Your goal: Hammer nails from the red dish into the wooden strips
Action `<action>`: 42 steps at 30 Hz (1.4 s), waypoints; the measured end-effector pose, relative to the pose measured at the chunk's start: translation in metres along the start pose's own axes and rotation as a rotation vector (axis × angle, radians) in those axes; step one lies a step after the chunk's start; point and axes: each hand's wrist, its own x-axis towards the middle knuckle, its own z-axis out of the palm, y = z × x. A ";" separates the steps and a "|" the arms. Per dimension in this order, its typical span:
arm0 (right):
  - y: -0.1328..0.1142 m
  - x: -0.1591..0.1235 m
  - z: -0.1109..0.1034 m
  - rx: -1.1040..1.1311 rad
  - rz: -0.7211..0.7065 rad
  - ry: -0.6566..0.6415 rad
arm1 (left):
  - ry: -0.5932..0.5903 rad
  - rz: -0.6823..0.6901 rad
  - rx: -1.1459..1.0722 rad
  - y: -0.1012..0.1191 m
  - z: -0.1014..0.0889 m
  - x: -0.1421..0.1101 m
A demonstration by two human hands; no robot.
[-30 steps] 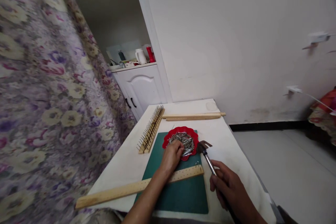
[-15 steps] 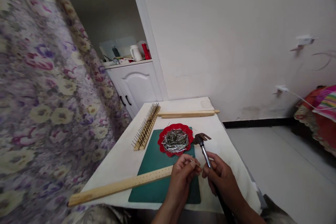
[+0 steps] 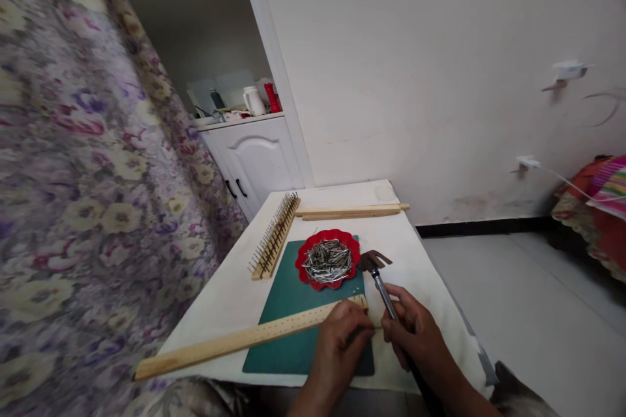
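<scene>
My right hand is closed around the handle of a claw hammer, its dark head pointing away from me beside a red scalloped dish. Heaped in that dish are many loose nails. My left hand is closed in a pinch, and a thin nail sticks out past its fingertips toward the right hand. Under and behind that hand runs a wooden strip with rows of small holes, lying across a green cutting mat. A few small marks or nails show at the strip's right end.
Wooden pieces studded with upright nails lie at the table's left. More wooden strips rest along the back. A pale cloth covers the table. A floral curtain hangs on the left, with a white cabinet behind.
My left hand has turned over and lowered with the nail, exposing the strip's right end. The right hand and hammer have hardly moved. The view has shifted slightly.
</scene>
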 end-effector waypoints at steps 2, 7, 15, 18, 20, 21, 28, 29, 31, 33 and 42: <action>0.002 -0.001 0.002 0.001 0.007 -0.014 | -0.015 0.017 0.044 0.001 0.002 -0.005; 0.003 -0.004 0.008 -0.005 0.040 -0.051 | 0.005 -0.024 0.074 -0.011 0.003 -0.009; -0.011 -0.006 0.001 -0.039 0.040 -0.012 | 0.262 -0.295 -0.011 -0.047 -0.001 0.008; -0.010 -0.006 0.000 -0.049 0.040 -0.015 | 0.270 -0.238 0.018 -0.051 0.006 0.012; -0.009 -0.006 0.001 -0.055 0.042 -0.015 | 0.275 -0.218 0.041 -0.052 0.009 0.014; -0.009 -0.006 0.001 -0.060 0.045 -0.017 | 0.276 -0.219 0.052 -0.052 0.010 0.015; -0.012 -0.006 0.002 -0.066 0.062 -0.015 | 0.238 -0.227 0.126 -0.057 0.011 0.018; -0.012 -0.007 0.002 -0.066 0.062 -0.014 | 0.236 -0.225 0.136 -0.058 0.011 0.018; -0.012 -0.007 0.001 -0.069 0.063 -0.003 | 0.235 -0.220 0.149 -0.059 0.012 0.018; -0.011 -0.007 0.001 -0.075 0.068 0.002 | 0.233 -0.214 0.162 -0.060 0.012 0.018; -0.019 -0.014 -0.006 -0.064 0.130 -0.117 | 0.199 -0.216 0.220 -0.062 0.013 0.019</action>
